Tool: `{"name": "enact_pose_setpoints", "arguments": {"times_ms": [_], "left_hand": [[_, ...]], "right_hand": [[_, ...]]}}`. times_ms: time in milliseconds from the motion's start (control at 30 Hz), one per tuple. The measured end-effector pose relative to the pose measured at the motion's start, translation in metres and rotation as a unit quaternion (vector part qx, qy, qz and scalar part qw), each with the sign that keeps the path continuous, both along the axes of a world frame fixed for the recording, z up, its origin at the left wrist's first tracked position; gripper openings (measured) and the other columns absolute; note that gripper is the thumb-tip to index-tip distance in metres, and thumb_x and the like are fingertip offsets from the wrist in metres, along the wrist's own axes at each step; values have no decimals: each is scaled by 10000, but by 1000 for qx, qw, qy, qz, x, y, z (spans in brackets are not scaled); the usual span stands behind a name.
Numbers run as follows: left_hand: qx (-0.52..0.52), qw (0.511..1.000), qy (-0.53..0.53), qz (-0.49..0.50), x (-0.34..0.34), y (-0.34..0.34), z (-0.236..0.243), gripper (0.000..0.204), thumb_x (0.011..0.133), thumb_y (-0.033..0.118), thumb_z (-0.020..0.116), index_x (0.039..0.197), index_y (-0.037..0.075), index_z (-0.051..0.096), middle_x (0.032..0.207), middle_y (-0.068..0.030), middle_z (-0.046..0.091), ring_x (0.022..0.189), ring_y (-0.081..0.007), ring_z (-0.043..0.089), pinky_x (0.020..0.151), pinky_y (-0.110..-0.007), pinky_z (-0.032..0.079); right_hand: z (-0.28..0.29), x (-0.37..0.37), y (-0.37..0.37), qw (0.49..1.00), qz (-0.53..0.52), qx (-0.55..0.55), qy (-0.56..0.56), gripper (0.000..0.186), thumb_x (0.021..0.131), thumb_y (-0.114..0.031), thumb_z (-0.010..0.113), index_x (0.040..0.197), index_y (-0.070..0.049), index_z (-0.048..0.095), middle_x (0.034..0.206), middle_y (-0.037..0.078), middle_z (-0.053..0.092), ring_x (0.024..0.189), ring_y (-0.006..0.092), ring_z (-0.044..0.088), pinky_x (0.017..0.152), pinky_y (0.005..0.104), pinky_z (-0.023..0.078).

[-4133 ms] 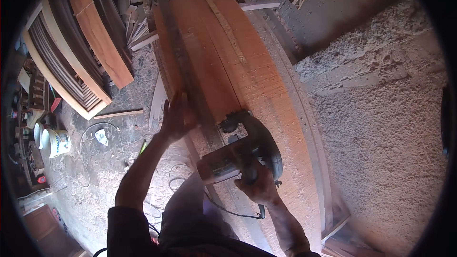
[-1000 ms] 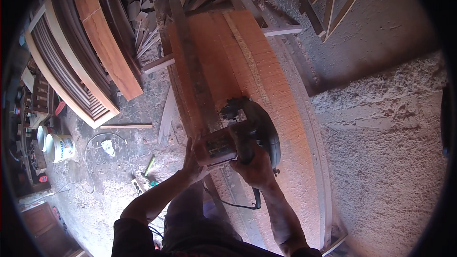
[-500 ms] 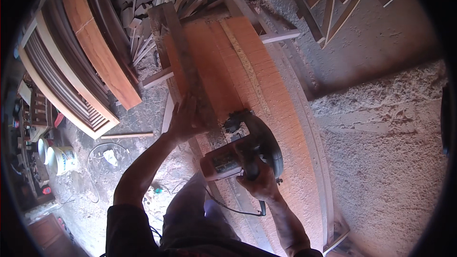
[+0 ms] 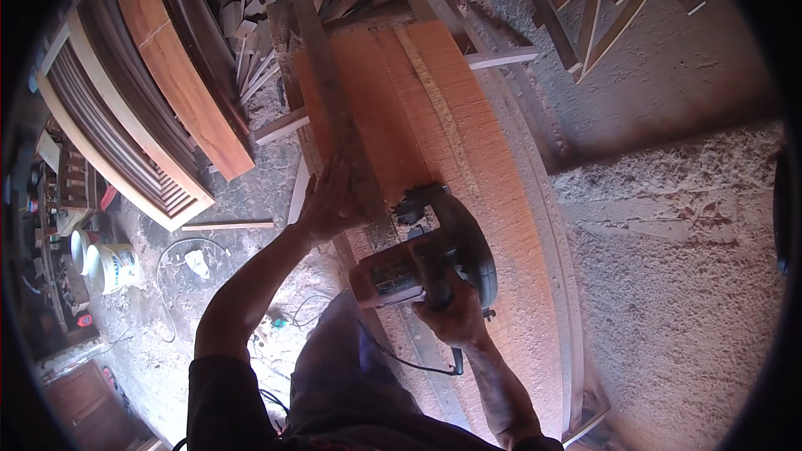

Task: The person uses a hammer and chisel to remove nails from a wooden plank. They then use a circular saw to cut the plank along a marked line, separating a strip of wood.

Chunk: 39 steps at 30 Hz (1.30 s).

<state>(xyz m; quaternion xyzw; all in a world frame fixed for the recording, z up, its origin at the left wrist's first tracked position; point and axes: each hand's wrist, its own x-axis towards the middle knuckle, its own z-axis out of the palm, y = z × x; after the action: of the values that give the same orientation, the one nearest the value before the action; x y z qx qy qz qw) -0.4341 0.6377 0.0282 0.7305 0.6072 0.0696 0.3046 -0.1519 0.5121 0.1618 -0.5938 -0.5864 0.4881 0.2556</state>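
Observation:
My right hand (image 4: 449, 314) is wrapped round the rear handle of a circular saw (image 4: 396, 276), which rests on a broad orange-brown wooden board (image 4: 493, 200). The saw's dark round guard (image 4: 478, 255) is on its right side, and its power cord hangs from the handle end. My left hand (image 4: 330, 207) lies on a long dark wooden strip (image 4: 338, 108) along the board's left side, just ahead of the saw's motor. Its fingers are stretched out over the strip. The blade is hidden from view.
Louvred curved wooden frames (image 4: 125, 125) and a reddish plank (image 4: 180, 67) lean at the left. Offcuts (image 4: 251, 29) are piled beyond the board's far end. White buckets (image 4: 111, 267) and loose cords lie on the left floor; sawdust (image 4: 668, 284) covers the right floor.
The whole view has shifted slightly up and to the right. Against the board, the saw and both hands look nearly unmoved.

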Motion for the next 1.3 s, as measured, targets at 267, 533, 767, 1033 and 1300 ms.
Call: {"name": "enact_pose_setpoints", "arguments": {"times_ms": [267, 533, 767, 1033, 1300], "left_hand": [[6, 1000, 4, -7, -2, -1, -10, 1384, 697, 641, 825, 1632, -53, 76, 1703, -285, 90, 1614, -369, 0, 1260, -606, 95], [16, 1000, 3, -17, -4, -1, -14, 1359, 703, 567, 846, 1639, -29, 61, 1702, -283, 82, 1611, -390, 4, 1259, -601, 109], [44, 999, 0, -26, -6, -2, -23, 1235, 769, 439, 848, 1628, -43, 103, 1699, -278, 108, 1608, -394, 26, 1260, -605, 129], [105, 993, 25, -42, -11, -1, -53, 1013, 862, 247, 759, 1633, -1, 151, 1697, -283, 98, 1600, -421, 66, 1239, -611, 169], [119, 991, -16, -64, -16, -11, -50, 844, 969, 425, 595, 1644, 60, 242, 1715, -263, 62, 1612, -397, 2, 1251, -611, 59]], "right_hand": [[-4, -4, 18, 998, 36, -45, -39, 591, 749, -159, 823, 1264, 15, 591, 875, 218, 731, 846, 377, 755, 753, 451, 582], [-4, -14, 35, 998, 26, -40, -36, 641, 752, -153, 822, 1311, 40, 574, 951, 263, 733, 933, 404, 752, 806, 458, 579], [-12, -28, 56, 1000, 1, -3, -19, 470, 756, -78, 823, 1184, 11, 650, 814, 61, 679, 758, 142, 641, 715, 356, 536], [-10, -41, 82, 1000, -3, -12, -15, 386, 748, -61, 837, 1085, -6, 656, 815, 56, 674, 767, 138, 639, 721, 357, 532], [-6, -52, 107, 1000, 6, -23, -20, 450, 761, -117, 826, 1153, 3, 637, 915, 192, 711, 880, 306, 707, 765, 422, 554]]}}
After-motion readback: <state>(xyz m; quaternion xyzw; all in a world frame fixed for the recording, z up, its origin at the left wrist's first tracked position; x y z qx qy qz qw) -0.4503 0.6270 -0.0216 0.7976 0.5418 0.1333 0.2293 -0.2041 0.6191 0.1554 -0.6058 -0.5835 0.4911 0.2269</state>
